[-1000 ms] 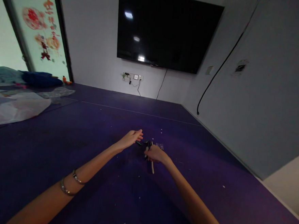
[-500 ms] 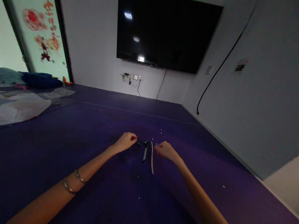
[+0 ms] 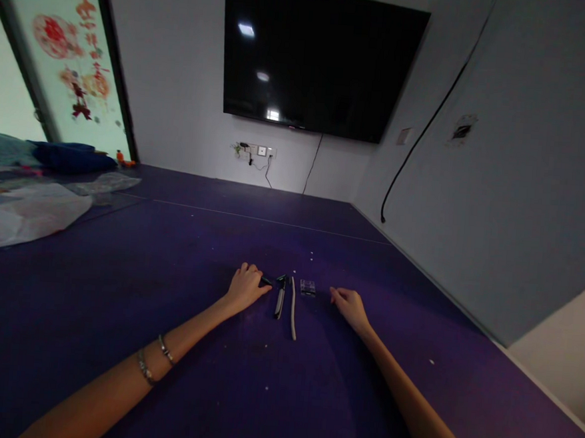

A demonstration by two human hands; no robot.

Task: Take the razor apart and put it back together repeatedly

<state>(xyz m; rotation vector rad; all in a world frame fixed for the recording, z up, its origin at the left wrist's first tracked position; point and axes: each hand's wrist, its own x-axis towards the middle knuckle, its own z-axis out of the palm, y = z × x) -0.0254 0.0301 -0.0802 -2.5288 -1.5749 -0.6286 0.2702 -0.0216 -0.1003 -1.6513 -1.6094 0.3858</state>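
Observation:
My left hand rests low over the purple surface, thumb and fingers closed around a small dark piece whose end shows between them. Just right of it lies a slim black-and-grey tool with a short crosswise head. Beside that tool runs a bent whitish cord-like strip. A small clear packet with pale marks lies flat right of the strip. My right hand is apart from the packet, fingers curled together, with nothing visible in them.
White and clear plastic sheets lie at the left, with blue cloth behind them. White specks dot the purple surface. A black cable hangs along the right wall, and a television is mounted ahead.
My right hand has let go of the clear packet, which now lies flat, and moved right. My left hand has come down around the small dark piece. The view has shifted slightly.

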